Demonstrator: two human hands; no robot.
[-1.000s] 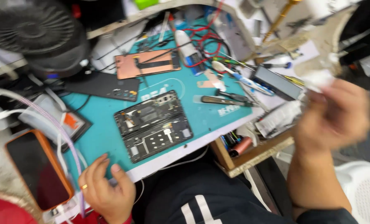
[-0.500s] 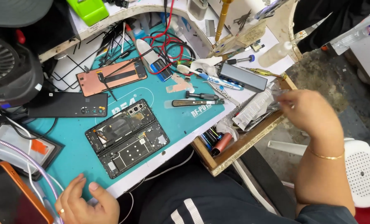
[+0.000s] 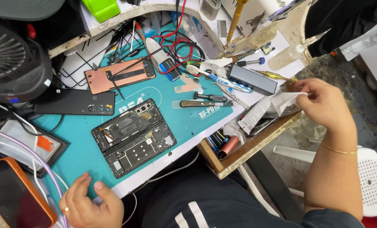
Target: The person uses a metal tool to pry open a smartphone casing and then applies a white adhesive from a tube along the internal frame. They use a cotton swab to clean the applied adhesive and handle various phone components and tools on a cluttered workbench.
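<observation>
one opened dark phone chassis with exposed boards lying flat near middle of teal rubber work mat on the bench; long axis diagonal, camera cluster end toward upper right, other end toward lower left. one copper-coloured phone panel above it, long axis near horizontal, with thin black tweezers laid across. one black phone back cover left of chassis, long axis horizontal, lens holes at right end. one orange-cased phone at lower left corner, screen dark. two dark-handled hand tools lying parallel on mat right of chassis, long axes horizontal. one white-and-blue toothbrush above them. one grey rectangular metal box at mat's right edge.

right hand out past bench's right edge, over open wooden drawer; fingers pinched shut on crinkled silver-white foil pouch, pouch long axis running lower left to upper right, printed strip along its lower left end. left hand resting at mat's near edge, fingers loosely curled, holding nothing, ring on one finger. one clear plastic squeeze bottle on white sheet at upper right. one black round fan at upper left.
</observation>
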